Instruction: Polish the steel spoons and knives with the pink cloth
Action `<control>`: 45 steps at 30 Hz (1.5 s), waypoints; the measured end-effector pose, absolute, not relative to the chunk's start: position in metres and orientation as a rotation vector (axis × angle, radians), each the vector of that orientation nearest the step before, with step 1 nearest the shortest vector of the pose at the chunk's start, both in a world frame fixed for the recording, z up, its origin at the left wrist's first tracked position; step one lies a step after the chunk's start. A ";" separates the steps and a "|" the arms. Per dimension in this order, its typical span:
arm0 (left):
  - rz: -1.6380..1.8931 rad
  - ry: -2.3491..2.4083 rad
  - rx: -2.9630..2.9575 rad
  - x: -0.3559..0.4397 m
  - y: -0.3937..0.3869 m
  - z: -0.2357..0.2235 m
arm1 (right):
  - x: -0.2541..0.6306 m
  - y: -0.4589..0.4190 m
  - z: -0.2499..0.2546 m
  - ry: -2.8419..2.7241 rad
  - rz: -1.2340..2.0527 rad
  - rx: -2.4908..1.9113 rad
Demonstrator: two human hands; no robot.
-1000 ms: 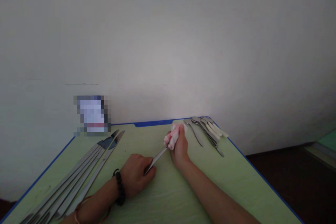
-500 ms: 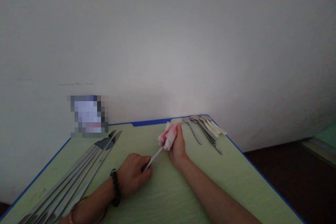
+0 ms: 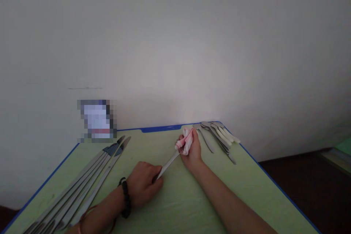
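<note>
My left hand point(image 3: 144, 184), with a dark bead bracelet at the wrist, is closed round the handle end of a table knife point(image 3: 168, 165) that slants up to the right over the green table point(image 3: 181, 204). My right hand point(image 3: 193, 150) is closed on a pink and white cloth point(image 3: 186, 142), bunched round the far end of the knife blade. The blade tip is hidden inside the cloth.
A row of several long knives point(image 3: 87, 181) lies at the left of the table. A small pile of spoons point(image 3: 218, 137) lies at the far right corner. A white wall rises behind the blue-edged table. A blurred box point(image 3: 96, 120) stands at the far left.
My right hand and the cloth slid down the blade toward my left hand, then back up toward the tip. The left hand stayed closed on the handle.
</note>
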State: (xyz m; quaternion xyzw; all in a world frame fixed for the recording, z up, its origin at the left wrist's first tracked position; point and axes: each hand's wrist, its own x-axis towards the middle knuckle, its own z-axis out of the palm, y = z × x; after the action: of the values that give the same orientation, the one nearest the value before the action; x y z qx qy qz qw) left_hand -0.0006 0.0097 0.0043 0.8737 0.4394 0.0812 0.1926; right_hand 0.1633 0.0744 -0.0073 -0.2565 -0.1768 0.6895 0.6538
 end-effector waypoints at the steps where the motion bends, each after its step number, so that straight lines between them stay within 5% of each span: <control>1: 0.222 1.246 2.462 0.000 0.010 0.004 | 0.163 0.074 -0.007 -0.408 1.558 -0.585; 45: 0.333 1.278 2.445 0.005 0.008 0.005 | 0.152 0.074 -0.012 -0.405 1.333 -0.831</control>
State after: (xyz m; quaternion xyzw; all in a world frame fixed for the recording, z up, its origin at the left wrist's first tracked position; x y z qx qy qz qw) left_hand 0.0045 0.0081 0.0049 0.8655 0.4522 0.1180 0.1803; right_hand 0.1515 0.0742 -0.0121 -0.3714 -0.1810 0.5957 0.6888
